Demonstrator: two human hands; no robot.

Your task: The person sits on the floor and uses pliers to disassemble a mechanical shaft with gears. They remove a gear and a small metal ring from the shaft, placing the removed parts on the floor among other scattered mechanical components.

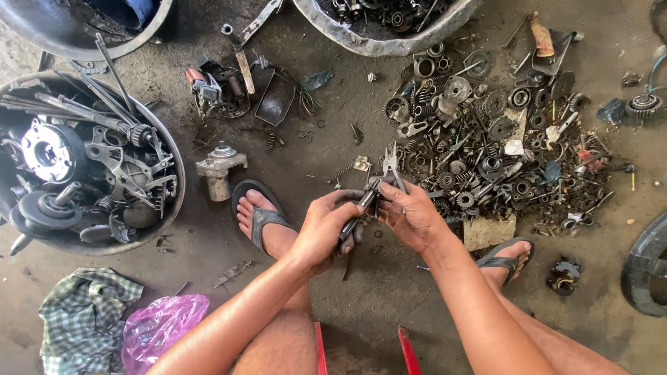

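A seated person's left hand (pixel 325 226) and right hand (pixel 411 217) share a clenched grip on a small dark greasy metal part (pixel 366 201), thin silvery pliers (pixel 392 167) rising just above it; beyond the grip lies a heap of gears and springs (pixel 500 146) on the concrete floor (pixel 333 139).

- We see a stained concrete floor (pixel 347 292) carrying everything.
- A heap of gears, springs and small metal parts (pixel 497 149) lies toward its right edge.
- A round basin of engine parts (pixel 87 163) sits at the left edge.
- A small metal motor housing (pixel 219 167) stands beside it.
- A checked cloth (pixel 83 316) and pink plastic bag (pixel 163 326) lie at the near left corner.
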